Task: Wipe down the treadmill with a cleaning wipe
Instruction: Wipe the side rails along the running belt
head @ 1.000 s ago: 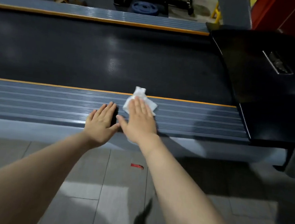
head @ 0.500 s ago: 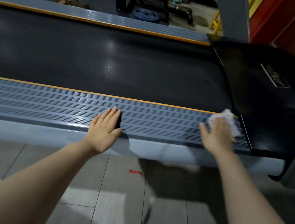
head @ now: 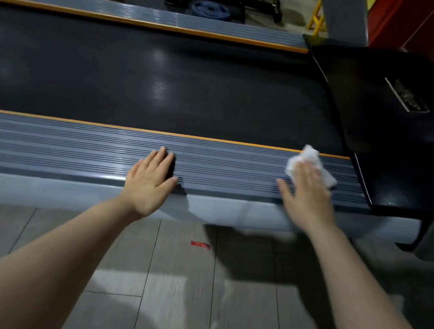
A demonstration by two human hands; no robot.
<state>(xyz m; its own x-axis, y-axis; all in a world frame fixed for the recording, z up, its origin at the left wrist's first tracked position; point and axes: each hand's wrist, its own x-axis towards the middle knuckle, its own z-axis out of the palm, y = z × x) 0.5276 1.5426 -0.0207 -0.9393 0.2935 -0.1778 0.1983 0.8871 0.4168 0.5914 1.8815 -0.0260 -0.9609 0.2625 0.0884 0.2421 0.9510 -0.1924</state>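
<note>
Treadmill (head: 165, 87) runs across the view w/ its dark belt in the middle; the near ribbed grey side rail (head: 82, 151), edged by an orange stripe, is the part being worked. Cleaning wipe (head: 312, 161) lies crumpled on that rail near its right end, just short of the black motor cover (head: 395, 126). Right hand (head: 306, 192) is flat on top of the wipe, fingers straight & spread, pressing rather than gripping; prob so the wipe gets dragged flat along the ribs. The hand is blurred, so it is likely mid-stroke. Left hand (head: 149, 182) rests palm-down on the rail, fingers straight, holding nothing, well apart from the wipe; looks like a brace for leaning over. Far rail (head: 221, 27) and belt look still to do. Red scrap (head: 200, 244) on the tiled floor (head: 180, 291).
</note>
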